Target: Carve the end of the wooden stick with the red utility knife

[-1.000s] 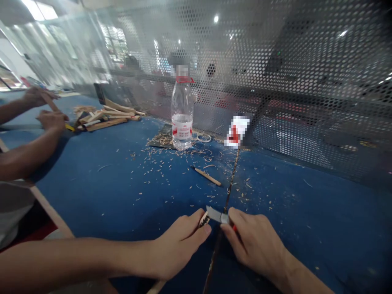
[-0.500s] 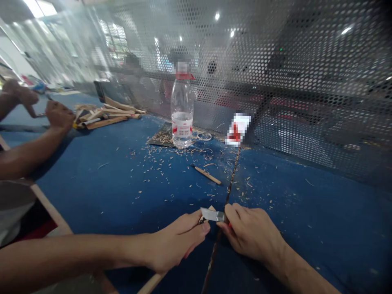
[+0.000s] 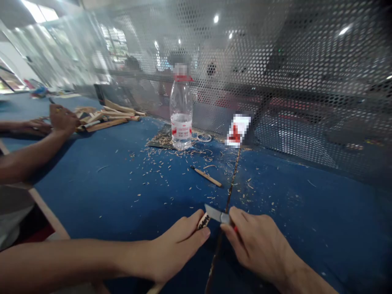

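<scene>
Between thumb and fingers, my left hand (image 3: 176, 247) grips a small pale wooden piece (image 3: 203, 221) with dark markings on its face; most of it is hidden by the hand. My right hand (image 3: 260, 243) is closed around the handle of a knife (image 3: 214, 213), a little of which shows red. Its short, wide metal blade points left, with the tip close above the wooden piece. I cannot tell whether blade and wood touch. Beyond both hands, a thin wooden-handled tool (image 3: 207, 177) with a dark tip lies on the blue tabletop (image 3: 122, 196).
Wood shavings lie scattered around a water bottle (image 3: 181, 118) standing by a dark board (image 3: 159, 138). A lit screen (image 3: 238, 130) leans against the perforated metal partition (image 3: 290, 81). At left, a co-worker's hands (image 3: 62, 118) are near a pile of wood strips (image 3: 114, 113).
The wooden piece has turned so its marked face shows more. The knife blade has tilted, with its tip raised. At left, the co-worker's farther hand has lowered to the table.
</scene>
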`<state>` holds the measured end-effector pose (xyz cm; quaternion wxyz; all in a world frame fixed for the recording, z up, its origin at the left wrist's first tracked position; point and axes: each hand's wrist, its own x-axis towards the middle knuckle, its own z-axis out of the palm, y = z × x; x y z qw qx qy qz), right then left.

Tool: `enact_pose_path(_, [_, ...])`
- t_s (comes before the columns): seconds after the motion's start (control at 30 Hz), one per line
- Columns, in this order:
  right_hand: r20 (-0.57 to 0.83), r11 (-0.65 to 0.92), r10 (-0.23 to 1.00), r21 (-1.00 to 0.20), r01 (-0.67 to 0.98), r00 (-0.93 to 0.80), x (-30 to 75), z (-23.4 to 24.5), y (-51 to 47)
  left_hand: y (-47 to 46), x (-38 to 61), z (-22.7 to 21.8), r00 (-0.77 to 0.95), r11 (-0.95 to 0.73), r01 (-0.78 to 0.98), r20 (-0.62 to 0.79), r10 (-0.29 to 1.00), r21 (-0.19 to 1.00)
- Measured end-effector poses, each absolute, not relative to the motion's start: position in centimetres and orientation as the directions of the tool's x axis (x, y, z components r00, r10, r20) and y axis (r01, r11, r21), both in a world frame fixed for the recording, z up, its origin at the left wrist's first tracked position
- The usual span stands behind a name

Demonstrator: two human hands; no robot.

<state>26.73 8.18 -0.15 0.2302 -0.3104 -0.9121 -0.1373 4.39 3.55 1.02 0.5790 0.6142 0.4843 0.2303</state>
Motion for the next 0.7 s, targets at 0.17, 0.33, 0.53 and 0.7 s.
enact_pose_path(0.17, [0.456,0.807,0.502,0.059,0.588,-0.735,25.3,-0.7,7.1,3.1,4.1,0.1,0.46,0.195,0.278,-0.308,0.833,0.941])
enact_pose_path(0.33, [0.48,0.82,0.521,-0.052,0.57,-0.706,25.0,-0.7,6.7,2.8,3.5,-0.4,0.506,0.288,0.156,-0.327,0.798,0.945])
enact_pose_path(0.53, [0.488,0.789,0.533,0.009,0.615,-0.691,24.8,-0.8,6.6,3.0,3.0,-1.0,0.572,0.32,0.051,-0.29,0.767,0.946])
enact_pose_path(0.7, [0.522,0.788,0.471,0.114,0.605,-0.711,25.3,-1.1,7.6,2.8,3.0,-1.1,0.532,0.306,0.094,-0.307,0.789,0.948])
